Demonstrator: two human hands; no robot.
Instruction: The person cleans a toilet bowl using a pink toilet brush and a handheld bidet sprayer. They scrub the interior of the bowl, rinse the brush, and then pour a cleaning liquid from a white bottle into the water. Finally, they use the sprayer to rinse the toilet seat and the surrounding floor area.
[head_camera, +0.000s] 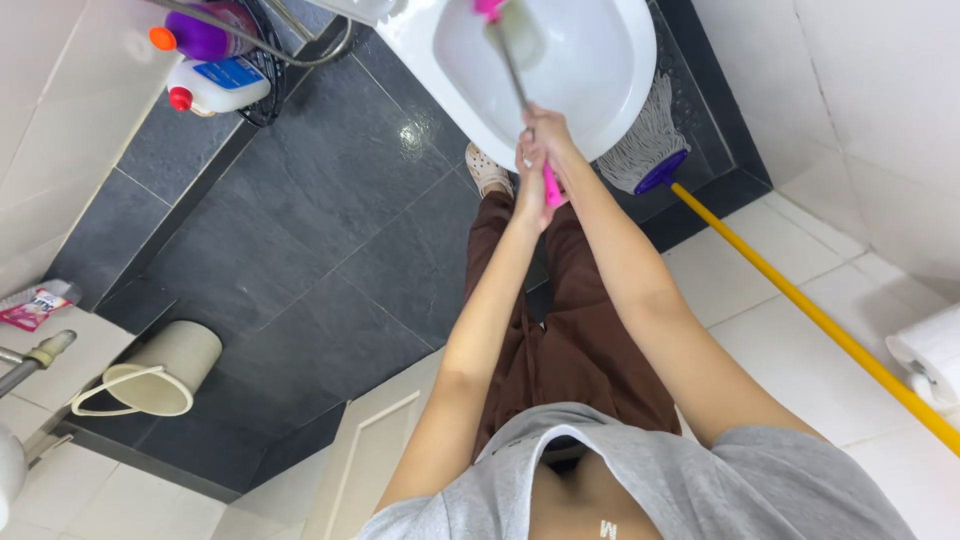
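Observation:
Both of my hands grip one long toilet brush over a white toilet bowl (600, 90) at the top of the view. My left hand (530, 185) holds the pink grip end of the brush handle (551, 190). My right hand (548, 135) is closed on the thin metal shaft (512, 75) just above it. The brush head (515, 30), pale with a pink collar, sits inside the bowl. My arms reach forward over brown trousers.
A mop with a yellow pole (820, 320) and grey string head (650, 140) leans right of the bowl. Purple and white cleaner bottles (215, 60) stand in a wire rack at upper left. A beige bucket (165, 370) lies on the dark floor tiles. A toilet paper roll (930, 350) hangs at right.

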